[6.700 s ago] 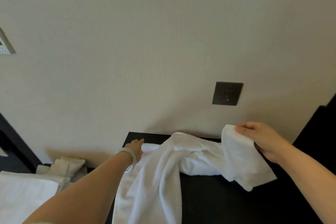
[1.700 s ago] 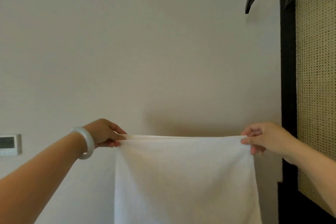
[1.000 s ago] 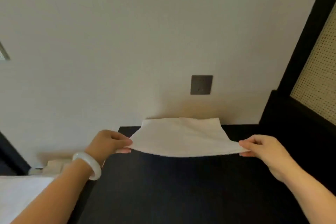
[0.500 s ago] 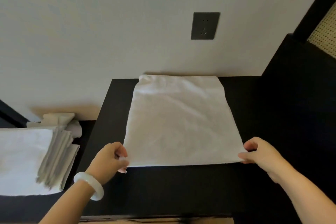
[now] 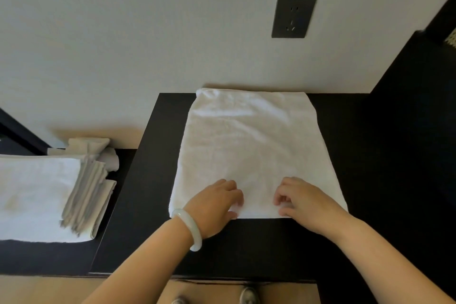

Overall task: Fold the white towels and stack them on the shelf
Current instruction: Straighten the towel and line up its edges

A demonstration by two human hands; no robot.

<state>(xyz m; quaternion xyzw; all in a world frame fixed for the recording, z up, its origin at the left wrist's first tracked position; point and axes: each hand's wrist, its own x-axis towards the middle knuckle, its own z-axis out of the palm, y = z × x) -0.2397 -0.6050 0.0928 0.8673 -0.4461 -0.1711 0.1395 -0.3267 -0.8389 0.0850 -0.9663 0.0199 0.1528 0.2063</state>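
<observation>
White towel (image 5: 249,150): stretches of near hem covered by left hand (image 5: 214,207) and right hand (image 5: 303,205) pinching it; reach of thumbs under hem hidden; layer count not tellable. Both forearms cut by bottom edge. Folded towel stack (image 5: 37,195): cut by left edge, number of towels unclear. Crumpled cloth (image 5: 91,145) behind stack: lower part hidden by it. Shoes (image 5: 249,296): toes only, blurred, rest cut by bottom edge. Woven panel (image 5: 451,39): mere sliver at right edge. Black cabinet (image 5: 414,106): cut by right edge.
</observation>
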